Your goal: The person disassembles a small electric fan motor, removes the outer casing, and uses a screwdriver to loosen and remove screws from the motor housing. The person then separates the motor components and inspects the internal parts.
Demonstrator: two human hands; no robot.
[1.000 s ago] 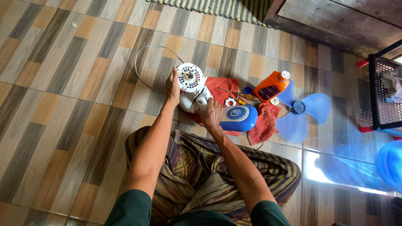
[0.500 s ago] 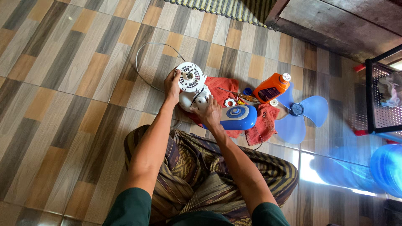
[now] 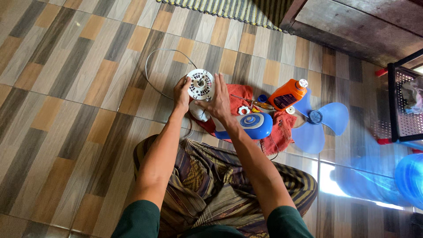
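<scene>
A white round fan motor housing (image 3: 200,84) with vent slots stands on the tiled floor, tilted up toward me. My left hand (image 3: 181,94) grips its left side. My right hand (image 3: 216,102) rests on its right side and lower body, fingers spread along it. A thin white cord (image 3: 152,61) loops from the motor across the floor. Just right of my right hand lies a blue and white fan cover piece (image 3: 247,125) on a red cloth (image 3: 277,132).
An orange bottle (image 3: 287,94) with a white cap, a small white gear-like nut (image 3: 243,109) and a screwdriver (image 3: 257,103) lie on the cloth. A blue fan blade (image 3: 318,121) lies to the right. A black wire rack (image 3: 403,105) stands far right, a striped mat (image 3: 229,8) at the top.
My view has shifted slightly. Both hands stay on the motor housing, which is turned a little more upright than before.
</scene>
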